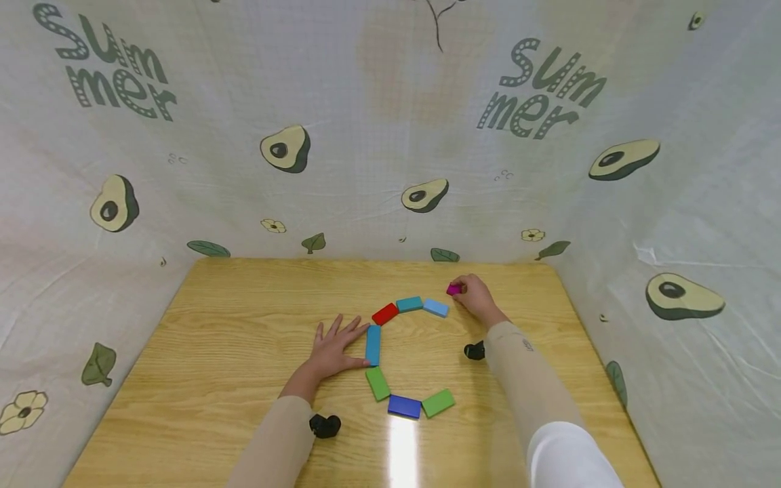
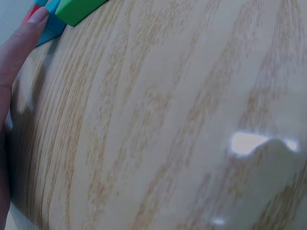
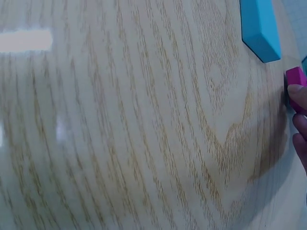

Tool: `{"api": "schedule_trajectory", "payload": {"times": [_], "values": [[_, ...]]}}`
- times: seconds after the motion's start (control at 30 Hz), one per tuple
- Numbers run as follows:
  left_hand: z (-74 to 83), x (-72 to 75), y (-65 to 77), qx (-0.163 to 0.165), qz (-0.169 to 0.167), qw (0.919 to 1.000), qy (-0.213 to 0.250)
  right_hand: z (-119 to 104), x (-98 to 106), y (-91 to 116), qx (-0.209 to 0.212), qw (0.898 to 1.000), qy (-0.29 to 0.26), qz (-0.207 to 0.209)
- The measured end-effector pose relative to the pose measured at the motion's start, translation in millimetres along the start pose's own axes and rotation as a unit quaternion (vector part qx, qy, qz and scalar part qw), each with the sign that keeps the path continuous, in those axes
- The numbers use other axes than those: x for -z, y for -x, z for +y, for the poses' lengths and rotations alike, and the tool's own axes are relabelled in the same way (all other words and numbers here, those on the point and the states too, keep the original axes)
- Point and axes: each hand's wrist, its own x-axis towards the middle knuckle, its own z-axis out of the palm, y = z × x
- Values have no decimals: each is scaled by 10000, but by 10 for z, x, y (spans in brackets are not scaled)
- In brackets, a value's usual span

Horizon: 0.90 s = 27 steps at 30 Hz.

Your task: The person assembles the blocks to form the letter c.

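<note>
My right hand point(image 1: 476, 298) pinches a magenta block point(image 1: 453, 289) near the back of the table. A light blue block point(image 1: 436, 308) lies just left of it, apart from it in the right wrist view, where the magenta block point(image 3: 295, 76) shows at the right edge. With fingers spread, my left hand point(image 1: 332, 351) rests on the table beside a long blue block point(image 1: 373, 346). Its thumb point(image 2: 29, 36) touches that block in the left wrist view, close to a green block point(image 2: 79, 9). The index fingertip is at the block's far end.
A curved row of blocks includes a red block point(image 1: 385, 314), a teal block point(image 1: 409, 304), a green block point(image 1: 377, 384), a dark blue block point(image 1: 405, 407) and another green block point(image 1: 438, 403). The wooden table point(image 1: 244, 305) is bounded by a patterned cloth point(image 1: 366, 224) behind and at both sides.
</note>
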Motion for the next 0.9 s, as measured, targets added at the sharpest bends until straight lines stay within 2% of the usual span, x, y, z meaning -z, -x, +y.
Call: {"api": "schedule_trajectory", "payload": {"times": [0.3, 0.57, 0.9], "values": [[61, 37, 19, -20, -71, 10000, -5, 13, 51, 124, -147, 9996, -199, 100], [53, 26, 11, -23, -93, 9999, 52, 31, 91, 322, -153, 9985, -471, 233], [44, 51, 26, -18, -122, 9999, 77, 0, 127, 587, 120, 9985, -441, 296]]}}
